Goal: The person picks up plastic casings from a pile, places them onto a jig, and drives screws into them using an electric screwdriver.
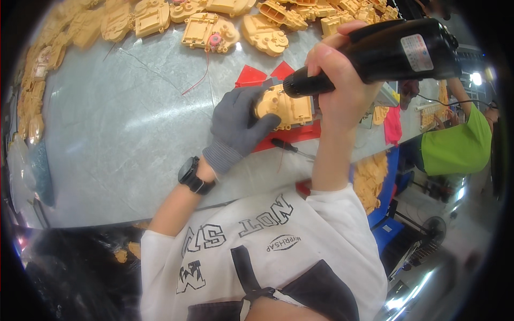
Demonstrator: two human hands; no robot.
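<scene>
My left hand, in a grey glove, is closed on the left side of a yellow plastic housing, with the thumb lying over its top. Bare and raised, my right hand grips a black power screwdriver. The tool lies nearly level, and its dark nose overlaps the housing's upper edge in the picture; whether the two touch, I cannot tell. Beneath the housing are a grey block and red pieces on the table. A small screwdriver with a black handle rests just below the housing.
Several more yellow housings line the far and left edges of the grey table. A thin red wire lies near the middle. Clear bags sit at the left edge. To the right, a person in a green shirt works nearby.
</scene>
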